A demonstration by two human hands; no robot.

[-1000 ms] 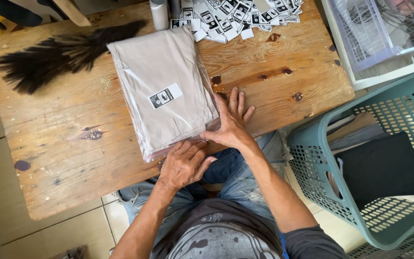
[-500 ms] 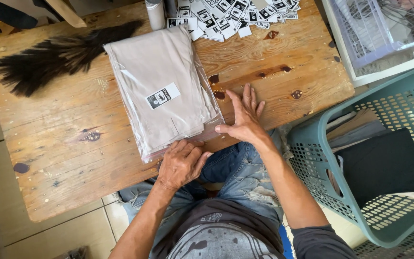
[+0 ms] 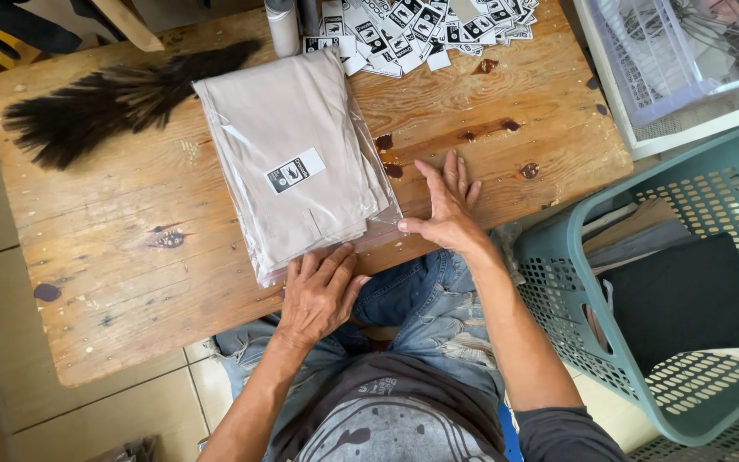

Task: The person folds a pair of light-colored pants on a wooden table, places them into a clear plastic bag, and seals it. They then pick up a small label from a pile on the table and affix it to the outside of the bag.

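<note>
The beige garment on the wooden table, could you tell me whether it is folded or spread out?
Folded. The beige garment lies as a compact, layered rectangle inside a clear plastic bag, with stacked edges showing at its near end.

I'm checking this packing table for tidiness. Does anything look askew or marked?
The bagged beige garment lies skewed to the wooden table edge, its near end overhanging under the left hand. Dark stains spot the wood near the right hand. Labels lie scattered.

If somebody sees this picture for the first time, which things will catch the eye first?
A folded beige garment in a clear plastic bag lies mid-table, with the left hand on its near edge and the right hand flat beside its corner. A dark feather duster lies at the far left, and a teal laundry basket stands at the right.
</note>
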